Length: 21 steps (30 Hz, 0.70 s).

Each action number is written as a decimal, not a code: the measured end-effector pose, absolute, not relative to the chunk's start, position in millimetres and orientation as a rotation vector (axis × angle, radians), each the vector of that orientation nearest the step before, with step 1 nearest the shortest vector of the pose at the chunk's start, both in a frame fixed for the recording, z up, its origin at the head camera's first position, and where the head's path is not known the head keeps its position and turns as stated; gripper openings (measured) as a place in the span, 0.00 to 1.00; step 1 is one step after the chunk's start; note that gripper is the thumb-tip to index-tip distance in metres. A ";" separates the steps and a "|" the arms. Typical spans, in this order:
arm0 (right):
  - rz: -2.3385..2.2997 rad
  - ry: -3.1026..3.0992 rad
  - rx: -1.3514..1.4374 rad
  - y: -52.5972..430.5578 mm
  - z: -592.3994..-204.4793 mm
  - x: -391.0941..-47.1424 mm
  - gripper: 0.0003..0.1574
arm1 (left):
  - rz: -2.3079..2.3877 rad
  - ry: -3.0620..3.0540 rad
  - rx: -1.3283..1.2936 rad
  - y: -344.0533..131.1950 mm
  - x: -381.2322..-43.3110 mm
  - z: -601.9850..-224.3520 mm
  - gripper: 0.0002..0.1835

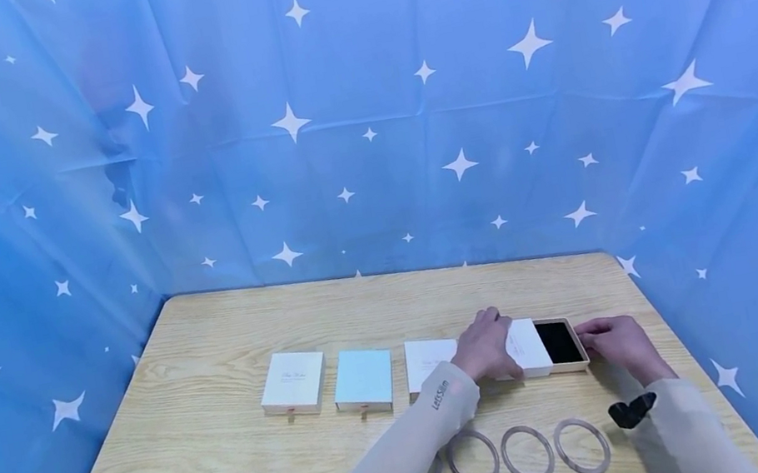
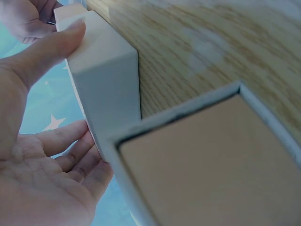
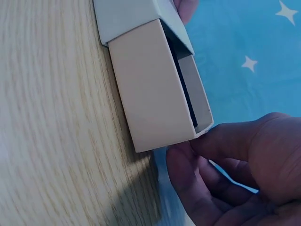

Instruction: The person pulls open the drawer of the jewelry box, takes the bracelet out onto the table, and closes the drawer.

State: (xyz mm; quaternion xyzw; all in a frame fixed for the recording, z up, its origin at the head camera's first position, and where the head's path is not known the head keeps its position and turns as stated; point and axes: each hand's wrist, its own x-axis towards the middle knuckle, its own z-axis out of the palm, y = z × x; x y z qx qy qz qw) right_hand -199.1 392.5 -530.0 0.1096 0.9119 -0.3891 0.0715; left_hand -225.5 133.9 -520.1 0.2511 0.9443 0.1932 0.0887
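Observation:
My left hand (image 1: 485, 344) holds the white outer sleeve (image 1: 532, 349) of a drawer-style gift box, thumb on the near side and fingers on the far side in the left wrist view. Out of the sleeve's right end sticks its beige drawer (image 3: 146, 89), part-way pulled out, with a black lining (image 1: 556, 344) inside. At the drawer's outer end, the thumb and index finger of my right hand (image 1: 619, 346) pinch together at its edge; the small part between them is hidden. The rest of the drawer stays inside the sleeve.
Left of my hands stand a white box (image 1: 429, 354), a light blue box (image 1: 363, 376) and another white box (image 1: 293, 378) in a row. Several translucent bangles (image 1: 592, 472) lie nearer me, one partly behind my left sleeve. A starry blue curtain (image 1: 356, 105) surrounds the wooden table (image 1: 182, 457).

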 end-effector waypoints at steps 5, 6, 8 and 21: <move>-1.186 2.742 0.346 391.2 -532.7 -200.8 0.17 | 0.573 2.810 0.745 133.3 -225.7 -520.1 0.47; -1.188 2.743 0.345 391.0 -533.1 -200.8 0.17 | 0.575 2.811 0.744 133.2 -225.7 -520.1 0.47; -1.185 2.751 0.341 390.5 -533.9 -200.8 0.17 | 0.574 2.813 0.743 133.1 -225.7 -520.3 0.47; -1.179 2.775 0.321 383.3 -534.1 -199.0 0.16 | 0.595 2.808 0.746 133.9 -226.3 -521.6 0.46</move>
